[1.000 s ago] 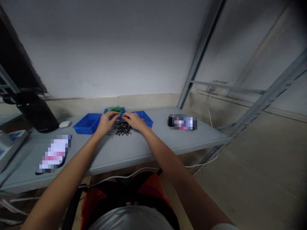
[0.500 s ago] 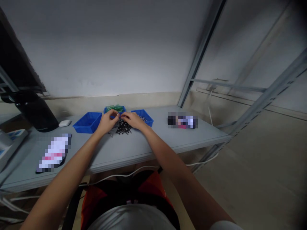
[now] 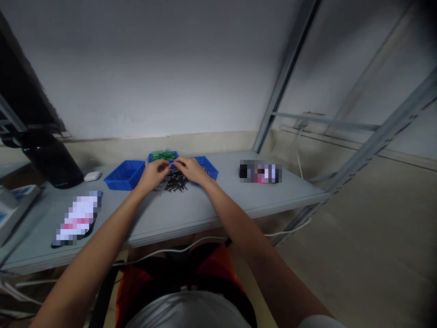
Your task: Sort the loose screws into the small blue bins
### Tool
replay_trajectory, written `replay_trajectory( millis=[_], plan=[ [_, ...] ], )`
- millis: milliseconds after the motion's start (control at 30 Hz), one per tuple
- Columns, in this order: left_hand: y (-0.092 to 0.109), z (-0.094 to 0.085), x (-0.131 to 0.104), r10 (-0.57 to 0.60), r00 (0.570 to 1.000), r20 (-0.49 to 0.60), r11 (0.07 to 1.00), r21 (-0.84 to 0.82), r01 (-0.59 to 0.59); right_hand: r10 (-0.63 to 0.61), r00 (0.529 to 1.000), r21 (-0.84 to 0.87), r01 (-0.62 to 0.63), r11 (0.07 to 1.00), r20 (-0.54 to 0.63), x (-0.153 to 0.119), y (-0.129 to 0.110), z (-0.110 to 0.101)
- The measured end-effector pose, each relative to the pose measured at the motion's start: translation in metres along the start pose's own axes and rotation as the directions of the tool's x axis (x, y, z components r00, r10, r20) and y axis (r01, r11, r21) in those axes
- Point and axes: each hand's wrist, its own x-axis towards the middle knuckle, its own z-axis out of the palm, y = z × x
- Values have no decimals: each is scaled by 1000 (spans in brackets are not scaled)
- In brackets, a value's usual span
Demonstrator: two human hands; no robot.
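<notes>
A pile of small dark screws (image 3: 175,183) lies on the grey table (image 3: 191,214) in front of three blue bins. My left hand (image 3: 154,174) and my right hand (image 3: 191,169) meet above the pile, fingertips pinched together on a small screw (image 3: 171,166), too small to make out clearly. Behind the hands stand an empty-looking blue bin (image 3: 124,175) on the left, a blue bin with green pieces (image 3: 163,156) in the middle and a blue bin (image 3: 206,166) on the right with metal parts inside.
A black cylinder (image 3: 51,165) and a white earbud case (image 3: 92,176) stand at the back left. Two blurred flat items (image 3: 77,218) (image 3: 261,173) lie on the table. A grey metal rack frame (image 3: 372,136) rises at the right; a white cable (image 3: 170,251) hangs under the table edge.
Both hands have lifted slightly off the screw pile and drawn their fingertips together above it. The view barely shifted.
</notes>
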Motion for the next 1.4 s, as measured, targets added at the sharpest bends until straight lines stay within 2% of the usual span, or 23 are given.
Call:
replay_trajectory(
  millis=[267, 500, 633, 767, 900, 1133, 1400],
  plan=[
    [0, 0, 0, 8, 1000, 10, 1000, -15, -8, 14, 1000, 35, -14, 999, 5, 0, 1, 0],
    [3, -1, 1, 22, 1000, 7, 992, -121, -21, -4, 995, 50, -1, 999, 102, 0, 2, 1],
    [5, 0, 0, -43, 999, 9, 988, -147, 43, 6, 994, 57, -12, 998, 110, 1, 0, 0],
    [4, -1, 0, -92, 996, -17, 991, -98, 90, 44, 997, 87, -49, 995, 60, 0, -4, -2],
    [0, -3, 0, -72, 997, 26, 997, 13, 71, 56, 998, 132, -53, 990, -19, -1, -5, -4],
    [-3, -3, 0, 4, 998, 58, 996, 84, -9, 40, 999, 49, -40, 998, -1, 0, -2, -3],
    [-7, -5, 1, 3, 999, 40, 995, 95, -7, 26, 999, 28, -25, 999, -35, -1, -7, -7]
  ],
)
